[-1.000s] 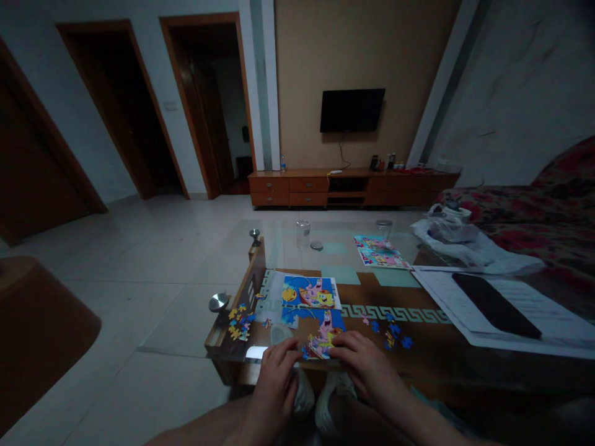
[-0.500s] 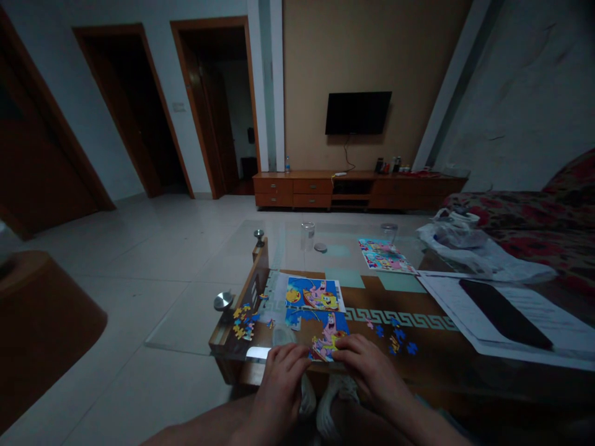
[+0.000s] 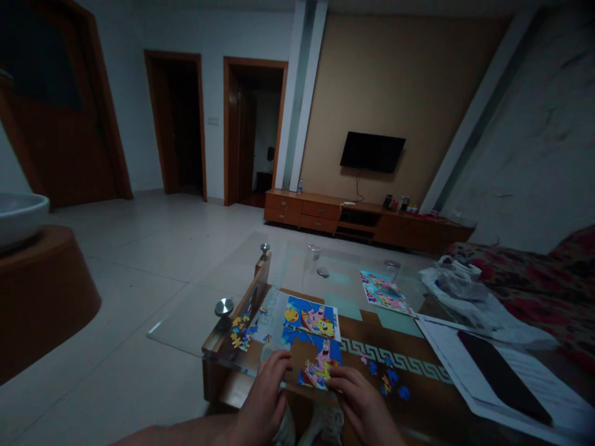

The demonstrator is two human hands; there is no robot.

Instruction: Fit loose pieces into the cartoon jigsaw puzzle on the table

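Observation:
A partly assembled jigsaw puzzle with cartoon figures on blue lies near the front edge of the glass table, with a gap at its lower left. Directly beyond it is a matching picture card. My left hand hovers at the table edge left of the puzzle, fingers loosely bent and apart from it, holding nothing visible. My right hand rests its outstretched fingertips on the puzzle's lower right edge. Loose yellow and blue puzzle pieces lie to the left; mostly blue pieces are scattered right.
On the right are papers under a dark phone-like slab, and a plastic bag. Farther back stand a clear glass, a round lid and another colourful card. A metal knob sticks up at the left.
My left hand has drawn back left, away from the puzzle's lower edge. My right hand stays at its right side. The head view has tilted up and turned left.

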